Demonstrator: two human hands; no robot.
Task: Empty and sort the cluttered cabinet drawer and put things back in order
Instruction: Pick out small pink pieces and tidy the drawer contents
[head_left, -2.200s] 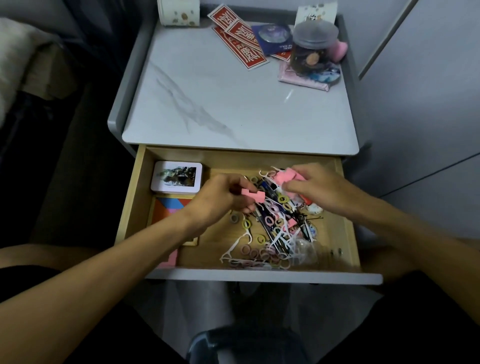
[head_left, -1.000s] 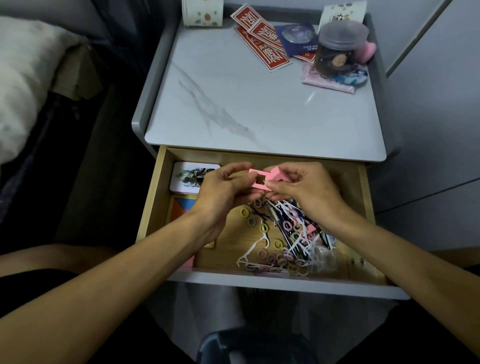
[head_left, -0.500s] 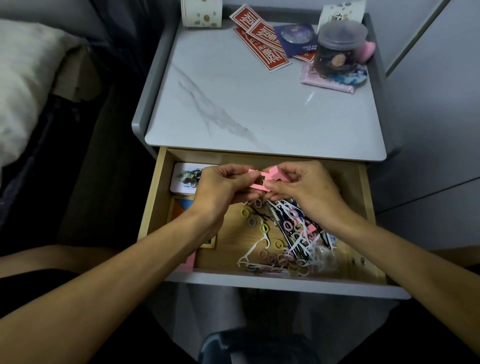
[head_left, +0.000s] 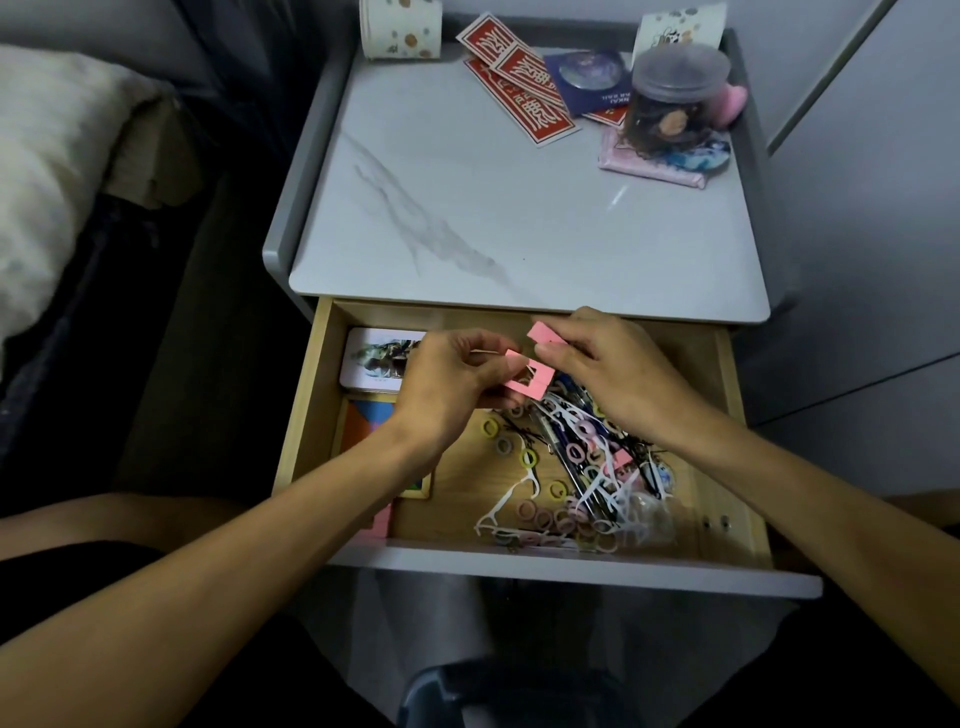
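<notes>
At the twelve o'clock edge of the bench (head_left: 519, 218), red labels (head_left: 524, 85) carried white characters and the blue card (head_left: 587, 78) beside them small print, neither readable. Over the open drawer (head_left: 298, 415), the left hand (head_left: 447, 384) had its fingers clamped on a pink frame-shaped piece (head_left: 530, 376); just beside it at one o'clock, a pink slip (head_left: 543, 333) was pinched in the fingers of the right hand (head_left: 618, 369). Floss picks, hair rings and pens (head_left: 571, 467) lay heaped at the drawer's five o'clock
</notes>
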